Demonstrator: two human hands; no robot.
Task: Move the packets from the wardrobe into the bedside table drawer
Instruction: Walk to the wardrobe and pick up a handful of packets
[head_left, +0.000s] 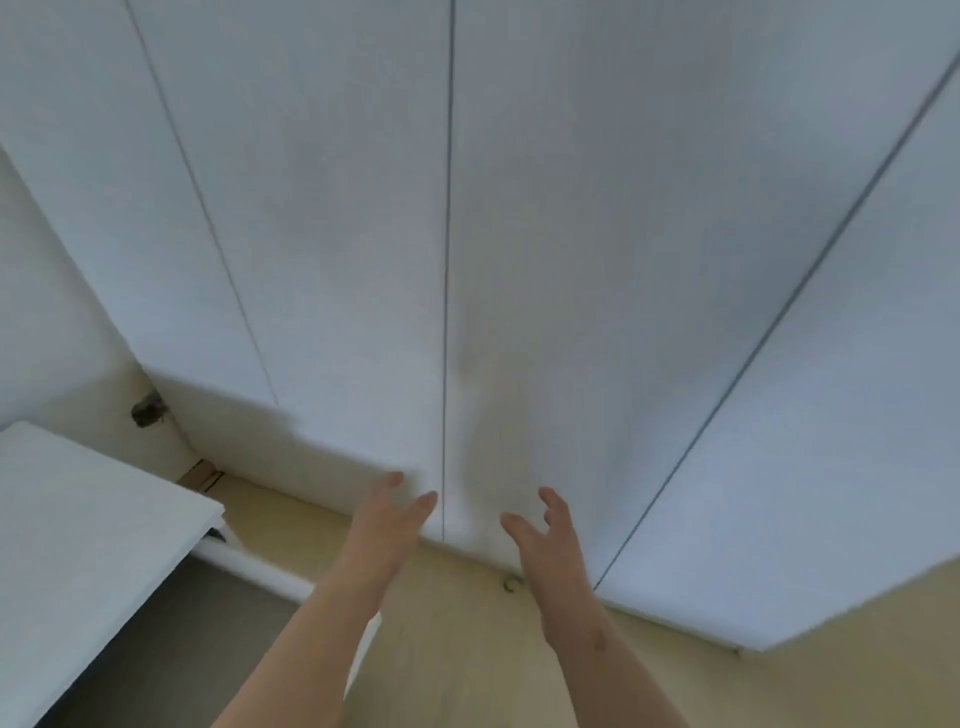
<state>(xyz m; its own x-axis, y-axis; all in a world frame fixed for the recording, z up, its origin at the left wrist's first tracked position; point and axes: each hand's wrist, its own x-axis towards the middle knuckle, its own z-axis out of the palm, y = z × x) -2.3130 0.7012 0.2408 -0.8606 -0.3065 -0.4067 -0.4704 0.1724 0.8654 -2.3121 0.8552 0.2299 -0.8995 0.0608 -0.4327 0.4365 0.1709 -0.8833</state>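
Head view: a white wardrobe (571, 208) was seen from close up, its flat doors shut, with a thin dark seam (447, 260) running down between the two middle doors. The packets were hidden from sight, so their place could not be told. The left hand (387, 512) was held out just left of the seam, low on the doors, fingers straight and slightly spread, with nothing gripped. The right hand (545, 535) was held just right of the seam, fingers loosely bent and apart, also with nothing gripped. Whether either hand touched the doors could not be told. A white table top (78, 519) was seen at lower left, and a small ring-shaped object (513, 583) lay on the pale wooden floor (779, 686).
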